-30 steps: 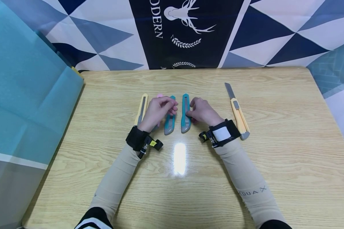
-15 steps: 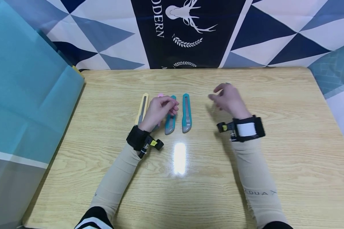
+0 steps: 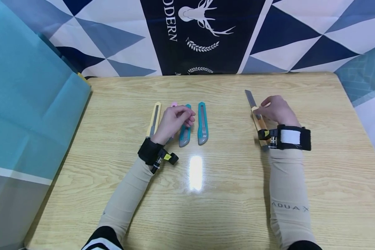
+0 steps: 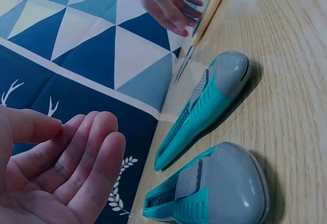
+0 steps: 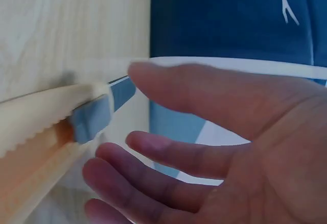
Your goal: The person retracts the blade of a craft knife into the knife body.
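On the right of the table lies a yellow utility knife (image 3: 255,118) with its long blade (image 3: 250,98) slid out. My right hand (image 3: 276,108) hovers over its handle; in the right wrist view the thumb and fingers (image 5: 153,155) spread apart beside the grey slider (image 5: 93,119), holding nothing. Loosely bent and empty, my left hand (image 3: 174,121) hangs above a teal utility knife (image 3: 184,137) and a mostly hidden pink one (image 3: 174,103). To that hand's right is a second teal utility knife (image 3: 202,123); to its left, another yellow utility knife (image 3: 154,119).
Everything lies on a wood-grain table (image 3: 225,194). A patterned cloth (image 3: 118,38) stands along the far edge, and a blue covered block (image 3: 34,90) rises at the left. Both wrists wear black straps with small cameras.
My right hand has left the right-hand teal utility knife and moved right, to the yellow utility knife with the extended blade. My left hand has stayed in place.
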Demonstrator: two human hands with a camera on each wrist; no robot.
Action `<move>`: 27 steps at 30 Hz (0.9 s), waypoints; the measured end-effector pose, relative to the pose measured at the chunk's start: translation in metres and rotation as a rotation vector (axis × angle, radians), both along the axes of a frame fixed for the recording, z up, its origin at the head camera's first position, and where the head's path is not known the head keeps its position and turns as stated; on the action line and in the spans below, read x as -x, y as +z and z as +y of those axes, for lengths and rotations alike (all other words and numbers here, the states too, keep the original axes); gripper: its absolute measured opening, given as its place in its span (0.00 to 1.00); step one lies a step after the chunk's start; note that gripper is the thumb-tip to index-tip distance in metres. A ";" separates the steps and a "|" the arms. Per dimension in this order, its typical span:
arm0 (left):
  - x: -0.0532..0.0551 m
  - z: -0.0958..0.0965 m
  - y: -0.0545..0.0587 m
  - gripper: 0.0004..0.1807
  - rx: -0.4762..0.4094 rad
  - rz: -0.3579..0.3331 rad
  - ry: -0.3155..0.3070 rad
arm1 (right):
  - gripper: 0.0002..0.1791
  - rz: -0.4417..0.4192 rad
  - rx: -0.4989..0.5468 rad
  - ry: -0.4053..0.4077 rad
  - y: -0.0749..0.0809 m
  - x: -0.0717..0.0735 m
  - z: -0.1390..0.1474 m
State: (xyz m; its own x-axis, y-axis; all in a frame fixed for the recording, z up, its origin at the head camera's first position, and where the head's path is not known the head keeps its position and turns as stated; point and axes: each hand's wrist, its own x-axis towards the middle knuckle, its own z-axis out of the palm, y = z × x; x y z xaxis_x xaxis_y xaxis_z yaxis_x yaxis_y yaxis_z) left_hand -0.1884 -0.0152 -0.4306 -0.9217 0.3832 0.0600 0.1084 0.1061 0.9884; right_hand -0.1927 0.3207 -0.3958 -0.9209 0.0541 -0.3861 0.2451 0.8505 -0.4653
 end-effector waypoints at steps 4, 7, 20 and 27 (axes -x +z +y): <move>0.000 0.001 0.000 0.10 -0.008 -0.008 0.000 | 0.32 -0.028 -0.010 0.024 -0.006 0.002 0.003; 0.000 0.001 0.001 0.10 -0.017 -0.010 -0.001 | 0.30 -0.019 -0.004 0.030 -0.009 0.004 0.003; 0.000 0.002 0.001 0.10 -0.026 -0.020 -0.009 | 0.22 0.016 0.020 -0.002 -0.018 0.007 0.001; 0.000 0.001 0.000 0.11 -0.021 -0.017 -0.027 | 0.21 0.052 0.085 0.013 -0.011 0.005 0.000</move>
